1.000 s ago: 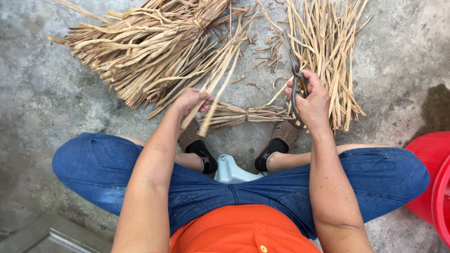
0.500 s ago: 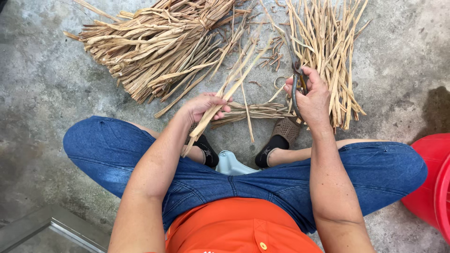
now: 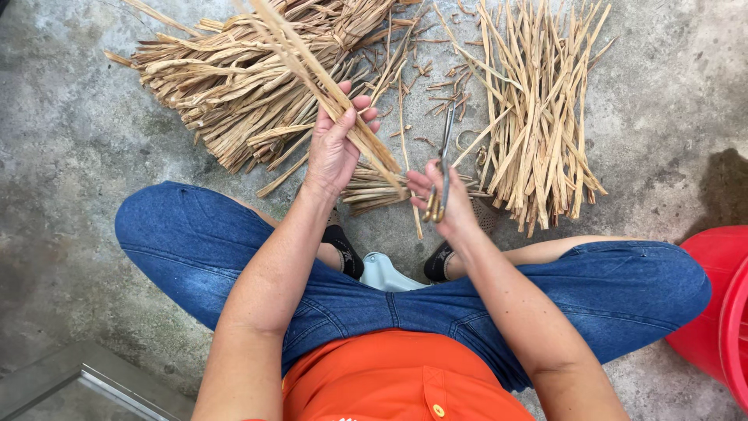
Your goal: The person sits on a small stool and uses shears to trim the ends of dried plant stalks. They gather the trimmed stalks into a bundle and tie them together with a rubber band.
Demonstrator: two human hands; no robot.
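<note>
My left hand (image 3: pixel 336 140) grips a few long dried straw strips (image 3: pixel 312 66), raised and slanting up to the left, their lower ends near the scissors. My right hand (image 3: pixel 444 204) holds a pair of scissors (image 3: pixel 444 160) with the blades pointing up and away from me. A small tied bundle of strips (image 3: pixel 370 187) lies on the floor between my hands. I am sitting cross-legged in blue jeans.
A large heap of dried strips (image 3: pixel 234 86) lies on the concrete floor to the upper left. A flatter spread of cut strips (image 3: pixel 538 117) lies to the upper right. A red bucket (image 3: pixel 721 312) stands at the right edge. A metal edge (image 3: pixel 86 382) shows at lower left.
My left hand lifted the strips off the floor and turned them to slant up-left. My right hand left the right pile and moved to the centre with the scissors.
</note>
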